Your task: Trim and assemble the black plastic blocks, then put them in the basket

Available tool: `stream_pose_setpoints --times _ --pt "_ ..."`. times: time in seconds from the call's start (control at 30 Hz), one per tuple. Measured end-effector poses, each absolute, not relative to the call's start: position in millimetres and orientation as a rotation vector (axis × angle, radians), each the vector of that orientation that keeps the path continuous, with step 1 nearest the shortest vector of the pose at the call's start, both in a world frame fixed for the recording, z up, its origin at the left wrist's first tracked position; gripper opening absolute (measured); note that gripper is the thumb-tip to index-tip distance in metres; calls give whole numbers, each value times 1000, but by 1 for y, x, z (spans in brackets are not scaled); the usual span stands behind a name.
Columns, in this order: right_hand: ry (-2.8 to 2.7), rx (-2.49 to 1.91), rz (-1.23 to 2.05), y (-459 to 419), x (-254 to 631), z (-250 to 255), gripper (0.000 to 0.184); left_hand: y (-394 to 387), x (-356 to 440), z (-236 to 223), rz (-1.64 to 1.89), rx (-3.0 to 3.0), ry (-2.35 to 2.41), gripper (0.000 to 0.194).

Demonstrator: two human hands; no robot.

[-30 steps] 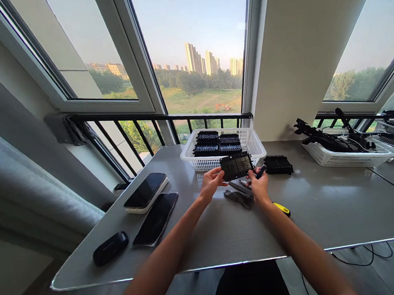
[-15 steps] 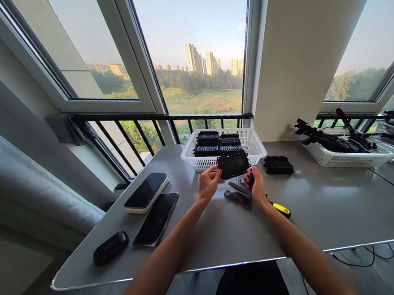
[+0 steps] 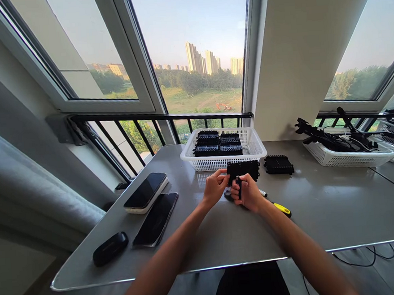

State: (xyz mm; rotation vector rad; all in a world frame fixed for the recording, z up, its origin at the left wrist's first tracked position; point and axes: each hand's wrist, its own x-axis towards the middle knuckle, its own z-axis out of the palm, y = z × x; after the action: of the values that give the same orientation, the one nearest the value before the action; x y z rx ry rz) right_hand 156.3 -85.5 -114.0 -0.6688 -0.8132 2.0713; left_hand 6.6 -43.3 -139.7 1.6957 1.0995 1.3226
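Note:
My left hand [image 3: 214, 187] pinches the left edge of a flat black plastic tray piece [image 3: 243, 168], held low over the grey table just in front of a white basket [image 3: 256, 153]. My right hand [image 3: 246, 193] is closed in a fist round a thin dark tool with its tip against the piece. A second black piece [image 3: 278, 164] lies on the table to the right. The basket holds several more black pieces [image 3: 219, 144]. A yellow-handled tool [image 3: 282, 210] lies beside my right wrist.
Two phones [image 3: 145, 192] [image 3: 155, 220] and a black case [image 3: 110, 248] lie at the table's left. Another white basket [image 3: 346, 156] of black parts and cables stands at the right. Windows and a black railing [image 3: 154, 119] run behind the table.
The black piece has come down from in front of the basket towards the table. My right hand has shifted left under it and closed into a fist round the thin tool.

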Motion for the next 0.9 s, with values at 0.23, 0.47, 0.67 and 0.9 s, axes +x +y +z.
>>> stream_pose_setpoints --times 0.23,0.47,0.67,0.9 --pt "-785 -739 2059 -85 156 -115 28 -52 10 -136 1314 1828 1118 21" --pt "-668 -765 2070 -84 156 -114 23 -53 11 -136 1271 1929 1127 19" --pt "-578 -660 2088 -84 161 -111 24 -51 9 -136 1291 1895 1128 21" --pt "-483 -631 2016 -82 171 -105 22 -47 4 -134 1326 1778 1126 21"
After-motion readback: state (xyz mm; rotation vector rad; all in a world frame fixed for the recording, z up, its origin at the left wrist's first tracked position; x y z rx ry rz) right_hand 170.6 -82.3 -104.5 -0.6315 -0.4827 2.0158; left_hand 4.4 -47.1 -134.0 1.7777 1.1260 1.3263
